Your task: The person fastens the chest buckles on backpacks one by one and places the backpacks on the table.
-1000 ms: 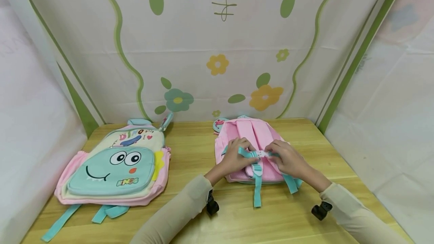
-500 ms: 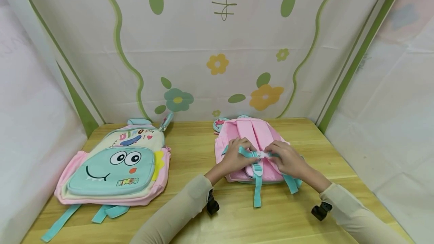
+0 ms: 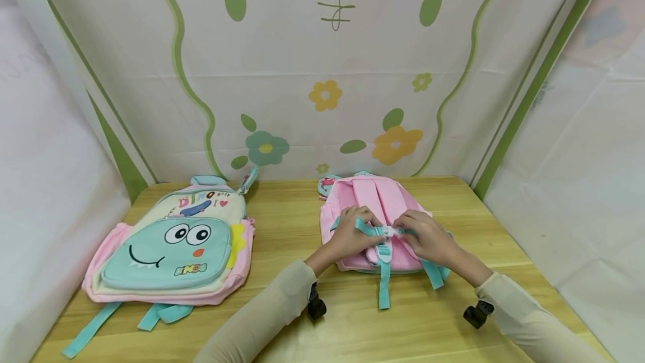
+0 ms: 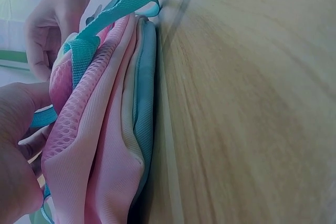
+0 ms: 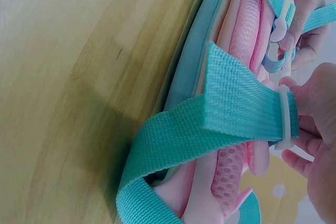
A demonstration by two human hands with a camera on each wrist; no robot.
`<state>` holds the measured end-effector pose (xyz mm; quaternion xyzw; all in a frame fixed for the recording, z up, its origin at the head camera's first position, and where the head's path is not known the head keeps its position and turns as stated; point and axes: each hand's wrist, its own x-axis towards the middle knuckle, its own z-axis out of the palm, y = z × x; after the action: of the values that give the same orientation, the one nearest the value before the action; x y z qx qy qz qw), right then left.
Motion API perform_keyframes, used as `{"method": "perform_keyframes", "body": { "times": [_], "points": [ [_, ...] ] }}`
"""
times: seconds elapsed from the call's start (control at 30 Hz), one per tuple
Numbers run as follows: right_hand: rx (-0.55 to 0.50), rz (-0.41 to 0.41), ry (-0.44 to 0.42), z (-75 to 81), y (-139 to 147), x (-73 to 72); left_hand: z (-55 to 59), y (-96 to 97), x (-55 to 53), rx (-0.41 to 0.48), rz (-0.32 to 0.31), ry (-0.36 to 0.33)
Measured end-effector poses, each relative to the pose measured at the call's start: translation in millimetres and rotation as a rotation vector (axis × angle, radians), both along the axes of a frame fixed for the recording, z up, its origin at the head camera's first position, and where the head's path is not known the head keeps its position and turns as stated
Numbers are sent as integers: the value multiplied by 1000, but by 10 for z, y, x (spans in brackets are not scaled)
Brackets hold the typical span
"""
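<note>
A pink backpack (image 3: 337, 200) lies on the table with its straps facing up. Across it runs a teal chest strap with a white plastic buckle (image 3: 389, 231) near the middle. My left hand (image 3: 351, 232) pinches the buckle's left side, where a loose teal strap end (image 3: 365, 226) sticks out over the fingers. From the right, my right hand (image 3: 427, 234) pinches the other side with thumb and fingertips. The right wrist view shows a teal shoulder strap (image 5: 244, 95) looping past the right hand (image 5: 320, 129). Fingers partly hide the buckle.
A second backpack (image 3: 166, 256), with a teal dinosaur-face pocket, lies at the left of the wooden table (image 3: 403, 329). Its teal straps (image 3: 90, 330) trail toward the front. Flower-printed white cloth (image 3: 282, 55) walls the back and both sides.
</note>
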<state>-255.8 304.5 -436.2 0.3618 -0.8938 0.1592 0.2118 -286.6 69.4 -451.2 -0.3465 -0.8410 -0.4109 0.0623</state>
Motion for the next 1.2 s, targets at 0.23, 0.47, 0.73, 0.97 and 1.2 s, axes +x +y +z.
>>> {"method": "perform_keyframes", "body": {
  "times": [0.23, 0.47, 0.73, 0.97, 1.2],
  "points": [
    [-1, -2, 14, -2, -8, 20, 0, -2, 7, 15, -6, 3],
    [-6, 8, 9, 8, -27, 29, -1, 2, 9, 25, -12, 0],
    [-2, 28, 15, 8, -43, 19, -21, 14, 2, 17, -7, 39],
    [-4, 18, 10, 8, -46, 22, -6, 21, 16, 0, -9, 43],
    [-9, 27, 44, -2, -49, 21, -8, 34, 20, -4, -13, 80]
  ]
}}
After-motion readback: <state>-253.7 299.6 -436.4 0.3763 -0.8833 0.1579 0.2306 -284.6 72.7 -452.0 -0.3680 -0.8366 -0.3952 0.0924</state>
